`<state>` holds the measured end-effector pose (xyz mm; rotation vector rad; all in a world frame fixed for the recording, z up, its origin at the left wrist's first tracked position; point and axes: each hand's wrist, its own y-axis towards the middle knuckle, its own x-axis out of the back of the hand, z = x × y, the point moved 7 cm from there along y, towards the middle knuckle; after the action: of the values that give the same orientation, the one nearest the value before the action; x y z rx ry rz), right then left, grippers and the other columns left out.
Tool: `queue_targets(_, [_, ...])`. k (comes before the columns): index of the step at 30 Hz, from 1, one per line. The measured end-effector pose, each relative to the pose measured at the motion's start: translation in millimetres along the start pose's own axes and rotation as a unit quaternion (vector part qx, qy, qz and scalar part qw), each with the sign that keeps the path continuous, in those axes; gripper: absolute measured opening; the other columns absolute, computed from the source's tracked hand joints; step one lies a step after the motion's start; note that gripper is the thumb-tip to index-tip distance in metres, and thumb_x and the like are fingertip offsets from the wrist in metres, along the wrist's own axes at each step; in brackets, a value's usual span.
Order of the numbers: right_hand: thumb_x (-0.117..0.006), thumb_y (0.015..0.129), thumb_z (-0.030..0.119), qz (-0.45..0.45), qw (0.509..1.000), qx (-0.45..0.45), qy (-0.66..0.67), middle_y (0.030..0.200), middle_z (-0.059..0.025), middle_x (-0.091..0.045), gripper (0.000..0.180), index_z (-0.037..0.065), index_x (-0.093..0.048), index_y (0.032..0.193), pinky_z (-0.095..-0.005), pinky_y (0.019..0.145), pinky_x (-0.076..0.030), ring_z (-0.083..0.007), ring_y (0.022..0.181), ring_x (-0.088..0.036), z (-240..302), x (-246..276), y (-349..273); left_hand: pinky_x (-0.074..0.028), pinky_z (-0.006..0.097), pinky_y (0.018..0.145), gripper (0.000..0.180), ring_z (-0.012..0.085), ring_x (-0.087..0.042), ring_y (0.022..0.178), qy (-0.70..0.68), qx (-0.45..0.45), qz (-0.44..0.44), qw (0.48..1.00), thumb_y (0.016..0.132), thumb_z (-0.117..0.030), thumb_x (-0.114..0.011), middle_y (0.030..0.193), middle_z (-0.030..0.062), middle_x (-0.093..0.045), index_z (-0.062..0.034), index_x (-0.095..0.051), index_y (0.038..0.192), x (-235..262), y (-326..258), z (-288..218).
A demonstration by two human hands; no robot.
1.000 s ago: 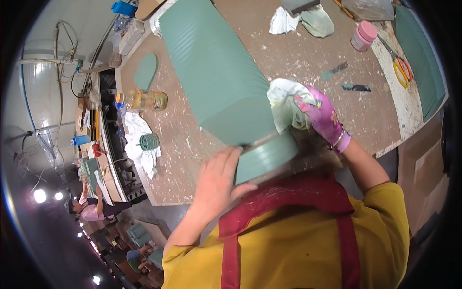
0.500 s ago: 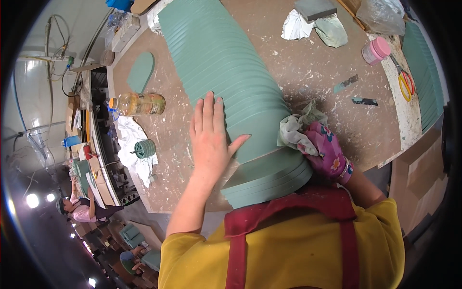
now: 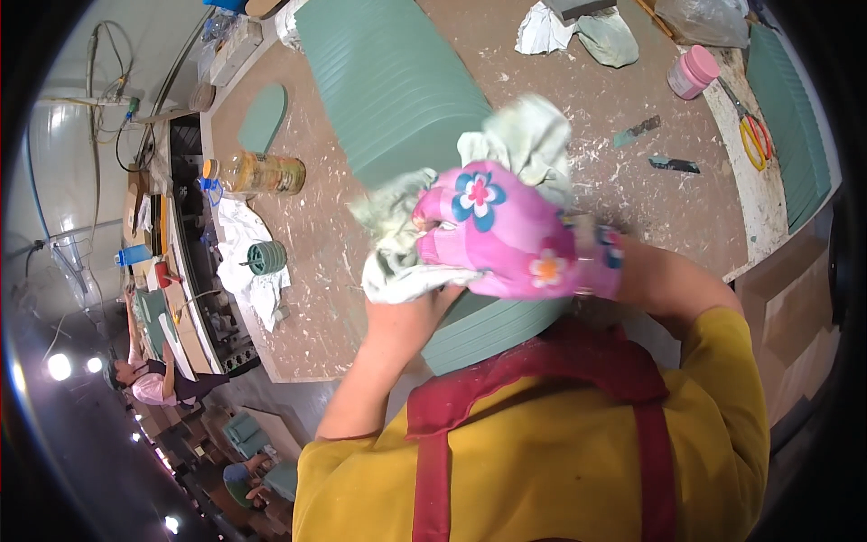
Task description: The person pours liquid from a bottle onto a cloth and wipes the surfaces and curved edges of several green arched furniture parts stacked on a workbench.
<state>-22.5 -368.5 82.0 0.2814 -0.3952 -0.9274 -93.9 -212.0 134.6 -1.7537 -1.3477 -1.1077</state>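
Note:
A long row of thin green sheets (image 3: 388,81), overlapping like fanned layers, lies across the table in front of me. My right hand (image 3: 506,230), in a pink flowered glove, is closed on a crumpled whitish-green rag (image 3: 397,278). It reaches over the near part of the row, and the rag spreads out on both sides of the glove, blurred at its upper end. My left hand (image 3: 397,327) is beneath the rag beside the near sheets; its fingers are hidden. The lowest green sheets (image 3: 497,330) show between my arms, close to my apron.
To the left are a rounded green piece (image 3: 263,117), a clear bottle with an orange cap (image 3: 262,172), and a green coil (image 3: 267,258) on a white cloth (image 3: 237,230). On the right are a pink jar (image 3: 694,72), scissors (image 3: 754,140) and another green stack (image 3: 790,126). People work at far left.
My right hand has swung from the row's right side up and left across it, carrying the rag. The rag now covers my left hand's fingers, which lay spread on the sheets before.

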Motion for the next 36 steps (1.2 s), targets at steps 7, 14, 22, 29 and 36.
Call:
queue_targets(7, [-0.059, 0.089, 0.023, 0.001, 0.984, -0.177, -0.033, 0.136, -0.0116, -0.044, 0.063, 0.004, -0.028, 0.141, -0.0392, 0.104, -0.039, -0.0252, 0.119, -0.049, -39.4, 26.2, -36.2, -0.038, 0.041, 0.080, 0.064, 0.0313, -0.053, 0.092, 0.107, 0.023, -0.036, 0.993, 0.063, -0.032, -0.080, 0.103, 0.0121, -0.056, -0.0028, -0.051, 0.112, 8.5, 14.4, -21.3])
queue_targets(14, [-0.058, 0.087, 0.015, -0.012, 0.994, 0.038, -0.098, 0.117, -0.0123, -0.058, 0.038, 0.011, -0.053, 0.125, -0.0415, 0.089, -0.047, -0.0307, 0.105, -0.057, 54.2, -4.6, 4.1, -0.037, 0.040, 0.079, 0.063, 0.0308, -0.052, 0.094, 0.141, -0.087, -0.061, 0.984, 0.064, -0.031, -0.079, 0.103, 0.0109, -0.055, -0.0057, -0.051, 0.114, 12.1, 4.0, -30.3])
queue_targets(22, [-0.055, 0.088, 0.012, 0.090, 0.993, 0.010, -0.076, 0.133, -0.0120, -0.046, 0.043, 0.006, -0.045, 0.129, -0.0396, 0.095, -0.046, -0.0249, 0.116, -0.051, 40.7, -15.3, -7.8, -0.038, 0.042, 0.081, 0.064, 0.0301, -0.051, 0.097, 0.107, -0.032, -0.045, 0.993, 0.063, -0.029, -0.079, 0.108, 0.0096, -0.054, -0.0051, -0.052, 0.115, 7.3, 1.7, -20.4])
queue_targets(29, [-0.053, 0.093, 0.020, 0.138, 0.956, -0.223, -0.134, 0.122, -0.0079, -0.054, 0.036, 0.007, -0.049, 0.126, -0.0316, 0.089, -0.050, -0.0226, 0.109, -0.056, 29.8, 14.0, 20.2, -0.043, 0.042, 0.085, 0.066, 0.0357, -0.055, 0.096, 0.022, 0.063, -0.086, 0.994, 0.061, -0.019, -0.083, 0.103, 0.0167, -0.056, -0.0016, -0.051, 0.116, 24.6, -13.0, -6.4])
queue_targets(36, [-0.062, 0.088, 0.022, 0.086, 0.995, 0.023, 0.042, 0.138, -0.0140, -0.039, 0.064, 0.001, -0.029, 0.139, -0.0332, 0.108, -0.036, -0.0208, 0.131, -0.036, 19.4, -68.7, -1.2, -0.044, 0.036, 0.093, 0.065, 0.0299, -0.056, 0.107, -0.267, 0.097, -0.015, 0.959, 0.063, -0.017, -0.082, 0.118, 0.0149, -0.057, -0.0009, -0.055, 0.120, -6.6, -28.3, 29.7])
